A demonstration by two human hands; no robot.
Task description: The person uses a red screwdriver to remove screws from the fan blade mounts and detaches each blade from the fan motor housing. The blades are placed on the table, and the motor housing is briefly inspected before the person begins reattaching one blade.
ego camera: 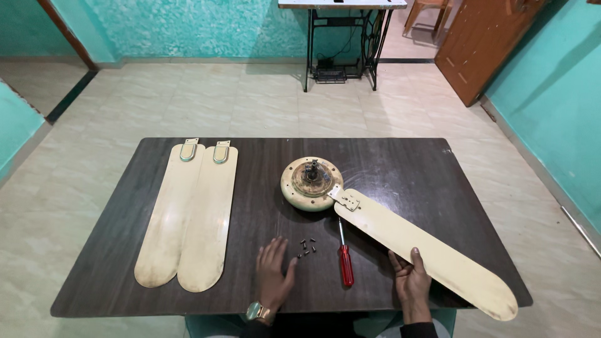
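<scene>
On a dark wooden table (pixel 400 163) lies a round cream fan motor (pixel 312 183) with one long cream blade (pixel 426 247) fixed to it by a metal bracket. My right hand (pixel 411 283) grips the near edge of that blade. My left hand (pixel 273 273), with a wristwatch, rests flat and open on the table next to several small dark screws (pixel 307 246). A red-handled screwdriver (pixel 345 258) lies between my hands.
Two loose fan blades (pixel 188 216) lie side by side on the left of the table. A sewing-machine stand (pixel 343 44) is at the far wall, a brown door (pixel 482 44) at the right. Tiled floor surrounds the table.
</scene>
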